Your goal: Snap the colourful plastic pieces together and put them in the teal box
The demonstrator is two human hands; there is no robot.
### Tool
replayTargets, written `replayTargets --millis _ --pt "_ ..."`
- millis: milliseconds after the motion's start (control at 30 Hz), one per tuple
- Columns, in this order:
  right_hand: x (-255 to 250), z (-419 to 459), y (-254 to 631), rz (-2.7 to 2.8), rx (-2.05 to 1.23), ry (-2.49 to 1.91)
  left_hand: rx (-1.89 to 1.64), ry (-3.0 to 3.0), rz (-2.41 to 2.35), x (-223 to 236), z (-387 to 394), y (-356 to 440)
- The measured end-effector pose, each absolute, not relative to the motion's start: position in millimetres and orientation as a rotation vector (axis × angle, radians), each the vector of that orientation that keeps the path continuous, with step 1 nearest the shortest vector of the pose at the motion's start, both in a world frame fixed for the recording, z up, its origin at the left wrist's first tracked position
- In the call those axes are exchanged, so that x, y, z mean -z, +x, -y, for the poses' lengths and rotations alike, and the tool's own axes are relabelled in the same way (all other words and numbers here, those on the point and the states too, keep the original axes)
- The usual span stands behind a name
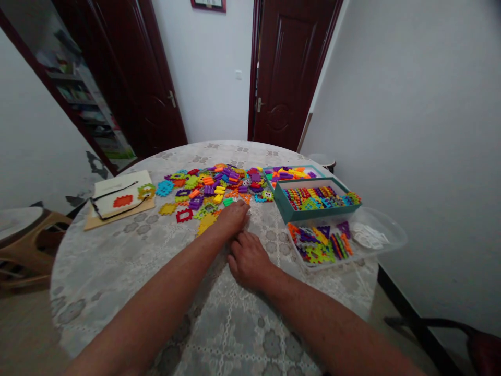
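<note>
My left hand point(235, 216) reaches to the near edge of a heap of colourful plastic building pieces point(230, 180). Its fingers are bent downward, with a bit of white showing by the fingertips; what they grip is hidden. Just below it, my right hand point(249, 259) rests low over the patterned tablecloth point(270, 313), fingers curled and the two hands nearly touching. Anything inside the right hand is out of sight. A green piece point(228, 201) lies beside the left hand, and a yellow notched piece point(206, 223) sits left of its wrist. A red frame piece point(184, 215) lies farther left.
To the right stand a teal box point(285, 208) with sorted pieces, its teal-edged lid point(319, 169) behind, and a clear plastic tub point(313, 267) with more pieces and white frames. At left, a board point(94, 222) carries paper, black-strapped glasses point(102, 216) and a red-orange piece point(122, 201).
</note>
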State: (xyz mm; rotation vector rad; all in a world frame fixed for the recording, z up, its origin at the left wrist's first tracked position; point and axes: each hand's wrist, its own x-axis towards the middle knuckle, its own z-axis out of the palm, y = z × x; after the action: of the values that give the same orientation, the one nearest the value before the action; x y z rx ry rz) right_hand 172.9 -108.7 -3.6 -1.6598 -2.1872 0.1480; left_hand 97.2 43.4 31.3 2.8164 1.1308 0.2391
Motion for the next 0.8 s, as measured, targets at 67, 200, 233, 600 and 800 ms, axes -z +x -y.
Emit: replayTargets --millis 67,200,233,600,800 --pt "2.2 107.6 176.3 2.191 -0.153 -1.650 -0.207 2.809 -1.139 -25.1 -52.8 107.3" --pt "4.8 103.6 183.9 2.184 -0.147 -1.579 -0.139 2.769 -1.180 -20.0 -67.5 119.0" --pt "6.3 102.5 185.7 2.179 -0.151 -1.560 -0.123 2.750 -1.198 -19.7 -70.5 120.9" --pt "16.7 87.0 199.7 1.973 -0.229 -1.504 -0.399 2.516 -1.113 -57.7 -58.0 51.7" --pt "20.2 83.1 199.6 1.948 -0.222 -1.518 -0.875 2.321 -1.336 -65.3 -19.6 -7.8"
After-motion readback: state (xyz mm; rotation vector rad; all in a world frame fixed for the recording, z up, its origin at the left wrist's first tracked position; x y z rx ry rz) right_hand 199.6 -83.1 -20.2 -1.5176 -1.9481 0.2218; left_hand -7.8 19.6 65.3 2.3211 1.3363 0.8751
